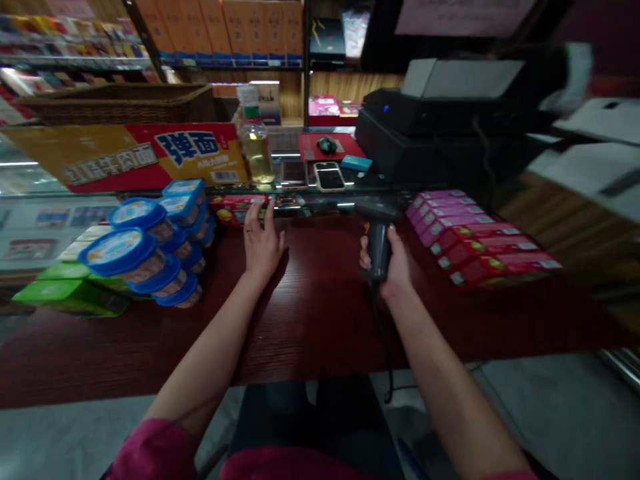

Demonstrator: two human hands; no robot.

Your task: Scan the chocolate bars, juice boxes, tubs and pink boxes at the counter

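My right hand (399, 267) is wrapped round the handle of a black barcode scanner (379, 248), whose head is up and whose cable hangs over the table's front edge. My left hand (263, 243) lies with its fingers stretched toward the back of the brown table (320, 300). Its fingertips reach the right end of a red box (233, 212), and I cannot tell if they press on it. Left of that hand stand stacked tubs with blue lids (133, 250). Red boxes (493, 250) and pink boxes (440, 210) lie in rows right of the scanner.
Green packages (75, 293) lie at the left. Behind the table are a printed carton (190, 157), a wicker basket (120, 103), a bottle of yellowish liquid (257, 150), a phone (330, 177) and a mouse (327, 145). Black checkout equipment (425, 147) stands at the back right.
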